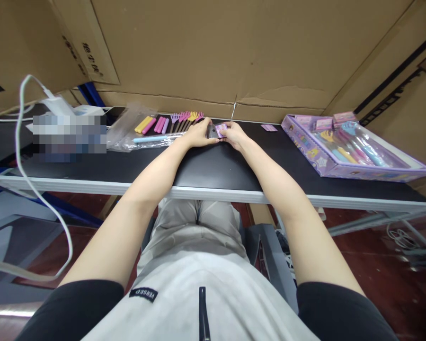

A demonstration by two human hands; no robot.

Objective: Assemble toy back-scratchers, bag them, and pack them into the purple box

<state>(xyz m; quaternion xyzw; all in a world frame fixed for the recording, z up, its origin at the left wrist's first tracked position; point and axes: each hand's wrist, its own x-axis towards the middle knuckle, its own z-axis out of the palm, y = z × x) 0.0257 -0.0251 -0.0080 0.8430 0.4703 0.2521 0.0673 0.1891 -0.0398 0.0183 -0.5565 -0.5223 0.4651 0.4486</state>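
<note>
Both my hands meet over the far middle of the black table. My left hand (198,134) is curled over the end of a clear plastic sleeve (170,138), fingers and thumb on either side of it. Out of that sleeve's left side shows a light-blue handle (147,139), lying flat. Between the fingers of my right hand (235,136) is a small purple card (221,129), held against a dark or see-through patch beside my left fingertips. Behind my left hand lie several hand-shaped back scratcher heads (186,118) in purple, pink and yellow on dark rods.
Yellow, pink and lilac handles (145,124) lie left of the scratchers, near clear plastic bags (124,130). Another purple card (269,128) lies right of my hands. A purple display box (319,163) with packaged scratchers stands at right. A white cable (19,137) hangs at left; cardboard walls the back.
</note>
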